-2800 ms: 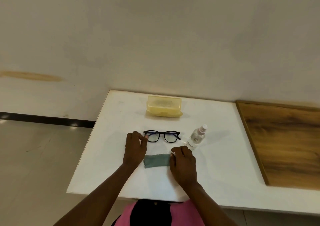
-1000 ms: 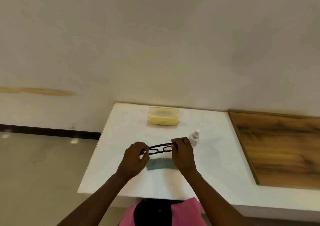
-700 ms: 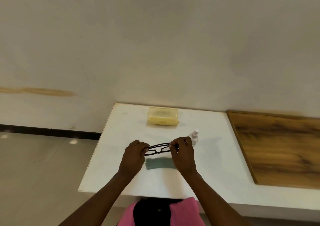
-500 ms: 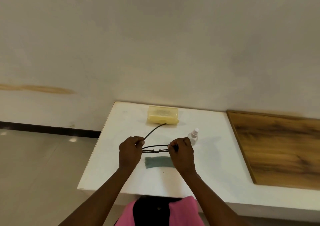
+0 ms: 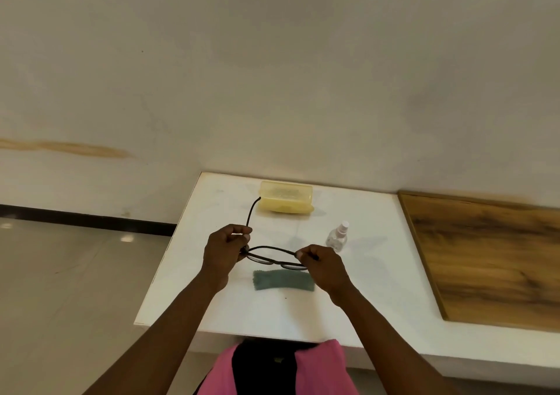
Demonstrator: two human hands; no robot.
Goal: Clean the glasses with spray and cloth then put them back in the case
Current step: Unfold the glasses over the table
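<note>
Black-framed glasses [image 5: 274, 256] are held above the white table [image 5: 357, 300] between both hands. My left hand [image 5: 222, 252] pinches the left hinge, and the left temple arm sticks out away from me toward the case. My right hand [image 5: 324, 269] grips the right end of the frame, where the right temple arm lies folded. A teal cloth [image 5: 283, 280] lies flat on the table just below the glasses. The closed yellow case [image 5: 286, 197] sits at the table's far edge. A small clear spray bottle [image 5: 337, 237] stands to the right of the glasses.
A wooden board [image 5: 497, 261] is set into the surface to the right of the white table. The wall rises right behind the case. Tiled floor [image 5: 69, 288] lies beyond the table's left edge. A pink and black garment [image 5: 272, 367] shows under the near edge.
The glasses were lifted off the table by both hands. Since then my left hand has unfolded the left temple arm, which now points away from me toward the case.
</note>
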